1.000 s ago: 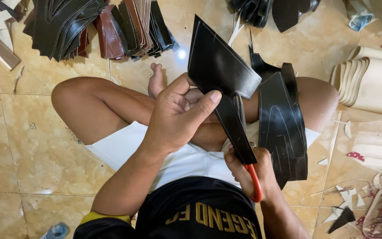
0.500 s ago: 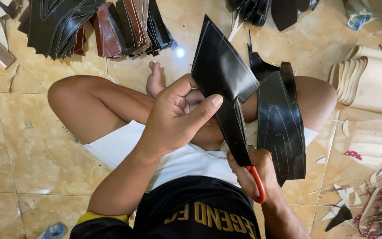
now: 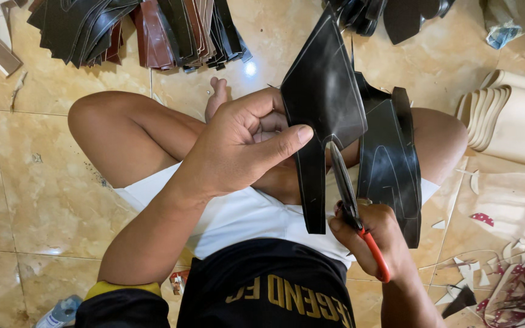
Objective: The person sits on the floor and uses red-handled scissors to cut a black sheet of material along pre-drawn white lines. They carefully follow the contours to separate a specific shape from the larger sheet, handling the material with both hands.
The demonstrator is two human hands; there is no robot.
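I sit cross-legged on a tiled floor. My left hand (image 3: 244, 149) pinches a black leather piece (image 3: 323, 103) marked with pale cut lines and holds it upright over my lap. My right hand (image 3: 375, 243) grips scissors (image 3: 350, 200) with red handles; the blades point up along the right edge of the piece's narrow lower strip. More black leather pieces (image 3: 390, 164) lie draped over my right knee, behind the scissors.
Stacks of black and brown cut leather pieces (image 3: 135, 30) lie on the floor ahead. Cream soles (image 3: 518, 115) are stacked at the right. Offcuts and scraps (image 3: 511, 285) litter the floor at lower right. A plastic bottle (image 3: 59, 313) lies at lower left.
The black piece has turned slightly in my left hand and risen a little. The scissors have moved up along the strip's edge.
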